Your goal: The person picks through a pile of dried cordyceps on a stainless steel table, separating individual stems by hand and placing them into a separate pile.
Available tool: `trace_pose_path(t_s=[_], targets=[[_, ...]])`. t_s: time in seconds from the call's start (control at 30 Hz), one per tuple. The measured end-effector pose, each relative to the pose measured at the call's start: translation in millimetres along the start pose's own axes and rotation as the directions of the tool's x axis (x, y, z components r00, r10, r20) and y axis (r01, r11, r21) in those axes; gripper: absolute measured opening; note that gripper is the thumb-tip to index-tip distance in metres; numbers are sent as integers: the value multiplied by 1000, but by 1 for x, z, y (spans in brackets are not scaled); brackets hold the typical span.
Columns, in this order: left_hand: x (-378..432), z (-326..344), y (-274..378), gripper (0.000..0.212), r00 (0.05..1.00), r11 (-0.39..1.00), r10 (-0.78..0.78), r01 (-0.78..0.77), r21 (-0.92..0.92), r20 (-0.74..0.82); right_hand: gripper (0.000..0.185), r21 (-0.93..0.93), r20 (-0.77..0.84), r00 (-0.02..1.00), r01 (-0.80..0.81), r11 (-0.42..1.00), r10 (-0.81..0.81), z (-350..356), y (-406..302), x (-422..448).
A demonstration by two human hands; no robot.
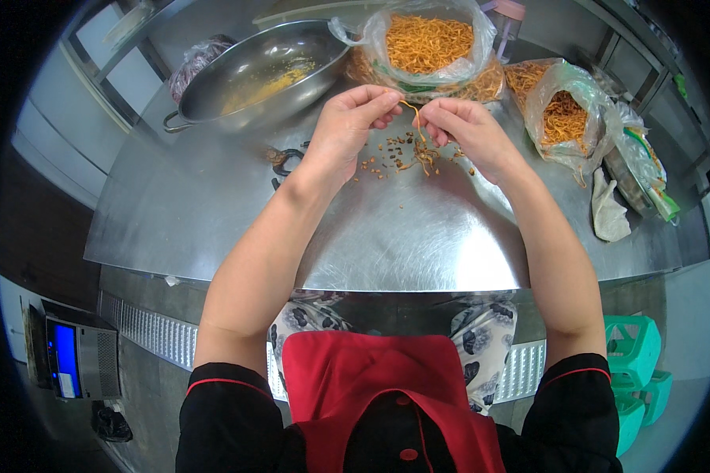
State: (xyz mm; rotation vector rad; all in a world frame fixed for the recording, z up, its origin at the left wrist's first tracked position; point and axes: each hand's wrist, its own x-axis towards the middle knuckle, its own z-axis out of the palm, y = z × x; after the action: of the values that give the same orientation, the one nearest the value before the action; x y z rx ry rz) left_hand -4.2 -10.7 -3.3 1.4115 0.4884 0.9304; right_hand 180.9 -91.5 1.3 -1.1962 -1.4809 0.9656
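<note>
A thin orange strand (413, 109), apparently a dried cordyceps mushroom, spans the gap between my two hands. My left hand (360, 115) pinches its upper end between thumb and fingertips. My right hand (462, 127) has thumb and fingers closed at the strand's other side, where part of it hangs down. Below them, small brown crumbs and trimmed bits (397, 152) lie scattered on the steel table (390, 248), with a little heap of strands (424, 155) among them. Just beyond my hands stands an opened plastic bag (479, 35) full of such orange strands (429, 44).
A tilted steel basin (213, 97) with yellow crumbs stands back left. Black-handled scissors (290, 158), partly hidden, lie beside my left forearm. At right are a second bag of strands (562, 121), a pale cloth (609, 207) and a lidded bottle (509, 26). Green stools (633, 349) stand below.
</note>
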Motion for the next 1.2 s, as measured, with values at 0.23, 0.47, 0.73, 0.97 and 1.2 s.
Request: trace_pose_path(t_s=[0.23,0.47,0.73,0.97,1.2], targets=[[2,-3,1,16,998,999,21,-19,27,-52,17,-67,78,997,-3,998,8,1,4,-2],[3,-5,2,17,988,992,95,-83,99,-119,16,-54,60,998,5,999,-2,0,5,-1],[3,-4,1,17,970,954,216,-184,237,-116,17,-104,-48,999,-10,995,5,-6,10,1],[2,-5,2,19,967,951,225,-192,241,-116,16,-108,-107,994,-31,994,20,-6,6,1],[3,-6,1,19,963,940,236,-193,281,-130,16,-88,-126,992,16,996,-27,-7,6,1]])
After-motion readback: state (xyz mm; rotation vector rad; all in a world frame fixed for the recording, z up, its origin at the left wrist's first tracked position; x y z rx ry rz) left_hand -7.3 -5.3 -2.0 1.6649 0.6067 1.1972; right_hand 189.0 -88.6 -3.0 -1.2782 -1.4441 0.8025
